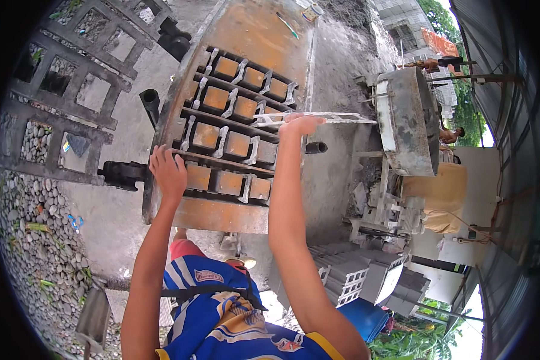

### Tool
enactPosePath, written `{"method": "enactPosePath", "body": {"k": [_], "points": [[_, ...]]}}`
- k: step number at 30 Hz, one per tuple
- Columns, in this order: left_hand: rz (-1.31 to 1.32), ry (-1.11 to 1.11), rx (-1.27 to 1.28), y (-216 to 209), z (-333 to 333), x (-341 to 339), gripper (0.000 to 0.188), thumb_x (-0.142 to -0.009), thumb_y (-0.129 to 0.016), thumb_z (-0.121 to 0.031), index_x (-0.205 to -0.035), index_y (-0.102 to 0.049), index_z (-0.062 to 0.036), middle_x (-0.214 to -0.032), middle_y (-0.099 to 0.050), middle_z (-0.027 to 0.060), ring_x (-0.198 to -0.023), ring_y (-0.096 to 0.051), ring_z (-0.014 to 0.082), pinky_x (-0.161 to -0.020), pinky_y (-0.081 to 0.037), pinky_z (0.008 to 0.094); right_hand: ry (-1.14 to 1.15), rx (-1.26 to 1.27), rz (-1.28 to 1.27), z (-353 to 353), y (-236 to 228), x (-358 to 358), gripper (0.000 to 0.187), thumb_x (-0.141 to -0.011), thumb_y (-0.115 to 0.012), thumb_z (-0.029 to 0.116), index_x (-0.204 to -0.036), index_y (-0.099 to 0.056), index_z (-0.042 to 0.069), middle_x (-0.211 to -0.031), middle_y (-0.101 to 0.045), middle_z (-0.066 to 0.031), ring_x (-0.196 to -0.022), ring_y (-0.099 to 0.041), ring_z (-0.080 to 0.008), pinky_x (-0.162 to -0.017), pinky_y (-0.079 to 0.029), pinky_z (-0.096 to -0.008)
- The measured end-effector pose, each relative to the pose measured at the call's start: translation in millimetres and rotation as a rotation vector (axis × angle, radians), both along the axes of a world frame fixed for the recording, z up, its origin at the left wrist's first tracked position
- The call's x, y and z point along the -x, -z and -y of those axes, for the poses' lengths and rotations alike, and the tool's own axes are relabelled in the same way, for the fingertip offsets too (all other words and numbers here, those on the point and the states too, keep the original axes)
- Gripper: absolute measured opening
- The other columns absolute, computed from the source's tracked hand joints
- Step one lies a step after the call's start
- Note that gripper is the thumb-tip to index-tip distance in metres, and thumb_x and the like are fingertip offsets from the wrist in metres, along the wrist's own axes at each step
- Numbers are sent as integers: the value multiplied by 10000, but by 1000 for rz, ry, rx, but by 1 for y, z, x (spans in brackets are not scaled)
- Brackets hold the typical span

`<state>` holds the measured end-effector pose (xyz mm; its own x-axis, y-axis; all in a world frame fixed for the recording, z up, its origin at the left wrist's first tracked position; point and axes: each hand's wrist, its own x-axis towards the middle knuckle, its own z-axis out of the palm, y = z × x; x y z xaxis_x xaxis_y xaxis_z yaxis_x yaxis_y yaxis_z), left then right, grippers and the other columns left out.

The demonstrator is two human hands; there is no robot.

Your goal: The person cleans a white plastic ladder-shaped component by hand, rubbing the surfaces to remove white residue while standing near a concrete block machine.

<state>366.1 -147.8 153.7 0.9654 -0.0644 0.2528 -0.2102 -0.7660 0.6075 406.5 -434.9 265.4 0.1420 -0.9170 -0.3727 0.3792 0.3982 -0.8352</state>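
Note:
A rusty steel block mould [228,219] lies before me, with rows of square orange-brown cores [238,143] and pale dumbbell-shaped pieces [228,102] set between them. My left hand [168,172] rests on the mould's left edge beside the near rows, its fingers stretched and slightly spread. Over the right side of the mould, my right hand [303,124] is closed around a pair of long, thin, pale bars [348,118]. They run nearly parallel, from above the cores out past the right edge. Whether they are one piece I cannot tell.
A pen-like stick [287,26] and a small can [312,12] sit at the mould table's far end. A large round metal drum [407,120] stands right. Concrete frames [60,90] and pebbles [39,222] lie left; grey hollow blocks [345,279] are stacked lower right. Another person [452,134] is beyond the drum.

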Motion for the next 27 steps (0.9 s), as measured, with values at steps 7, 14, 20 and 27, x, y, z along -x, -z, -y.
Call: {"method": "enactPosePath", "body": {"k": [7,14,20,27], "points": [[-4,-1,-6,6,3,2,193,-792,-462,-50,-982,-491,-45,-1152,-450,118,-1179,-343,304,-973,-234,440,-580,-381,147,-6,26,7,478,-880,-279,543,-689,-396,121,-466,-183,32,-331,-150,-95,-306,-117,-243],[-16,-18,-9,1,-6,-2,238,-755,-466,-5,-989,-488,-41,-1138,-452,117,-1180,-343,301,-973,-241,436,-706,-168,57,-39,-13,18,435,-871,-324,550,-688,-411,165,-444,-188,44,-306,-143,-81,-284,-95,-235],[1,-19,6,1,-3,-4,241,-745,-467,-1,-982,-495,-31,-1139,-451,120,-1181,-342,304,-975,-240,438,-504,-164,69,-78,1,2,429,-857,-342,572,-718,-378,169,-456,-216,55,-322,-147,-83,-305,-91,-235],[-13,7,19,9,-5,4,352,-649,-450,67,-975,-495,-58,-1129,-450,117,-1181,-331,319,-969,-232,453,-743,-60,-180,-88,1,13,423,-858,-355,566,-740,-391,162,-463,-243,65,-321,-158,-59,-300,-85,-222]]}}
